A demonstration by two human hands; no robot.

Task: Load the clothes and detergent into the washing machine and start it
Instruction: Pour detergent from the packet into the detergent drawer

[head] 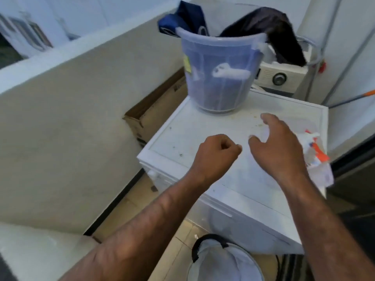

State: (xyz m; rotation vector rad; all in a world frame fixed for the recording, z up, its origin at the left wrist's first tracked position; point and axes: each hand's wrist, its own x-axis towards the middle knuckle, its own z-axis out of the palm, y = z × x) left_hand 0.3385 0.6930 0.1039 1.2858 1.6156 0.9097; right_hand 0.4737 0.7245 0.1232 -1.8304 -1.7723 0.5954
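Left hand [217, 155] fingers curled, empty; right hand [282, 147] fingers spread; bucket [219, 74] upright atop washer [192, 134]

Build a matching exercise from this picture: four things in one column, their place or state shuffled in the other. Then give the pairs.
Things
1. bucket
2. black garment
3. left hand
4. right hand

Place or state
A. fingers spread, above the washing machine top
B. stands at the far end of the machine's top
C. curled into a fist, nothing visible in it
D. draped over the bucket's rim

Pairs: 1-B, 2-D, 3-C, 4-A
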